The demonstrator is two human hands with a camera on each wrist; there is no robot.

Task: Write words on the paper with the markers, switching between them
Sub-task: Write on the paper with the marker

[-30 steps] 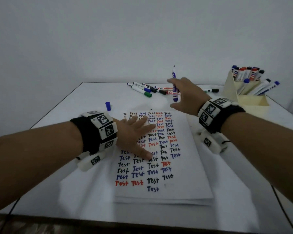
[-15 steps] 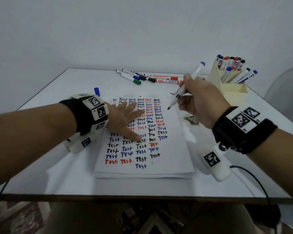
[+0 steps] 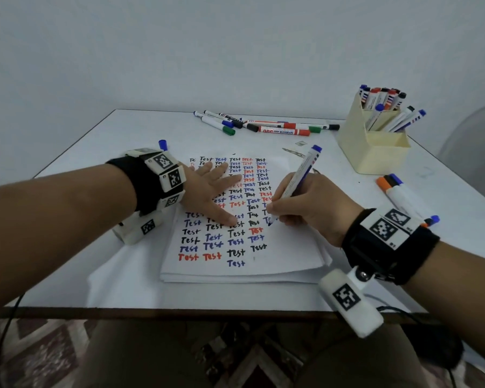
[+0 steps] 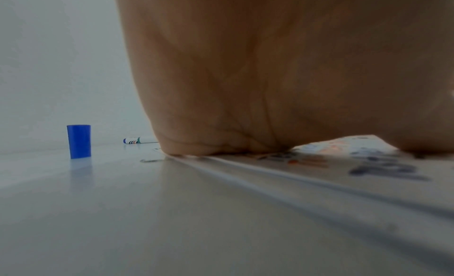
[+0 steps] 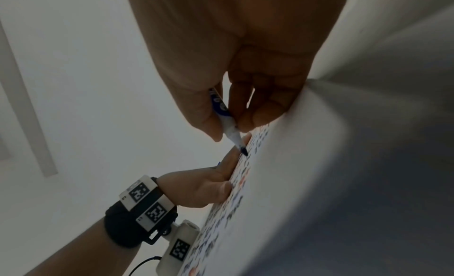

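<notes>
The right hand (image 3: 311,208) is now resting on the right part of the paper (image 3: 286,256), its grip closed around the blue marker (image 3: 297,180), thumb and fingers pinching the barrel low down. Half a second ago this hand was hovering above the sheet's far right edge with the marker lifted; it has since come nearer and lower, and the tip is now touching the paper at the right end of a row of written words, just left of the bare right margin. The marker is leaning far and right, its blue end pointing toward the cream holder (image 3: 373,147) full of markers. The left hand (image 3: 207,191) is still lying flat on the left half of the paper, fingers spread and straight, its grip wide and holding nothing. A blue cap (image 4: 78,141) is standing upright on the counter (image 3: 101,152) just beyond the left wrist. Loose markers (image 3: 263,126) are lying along the far edge, and a few more markers (image 3: 401,194) are lying at the right, beside the right wrist.
</notes>
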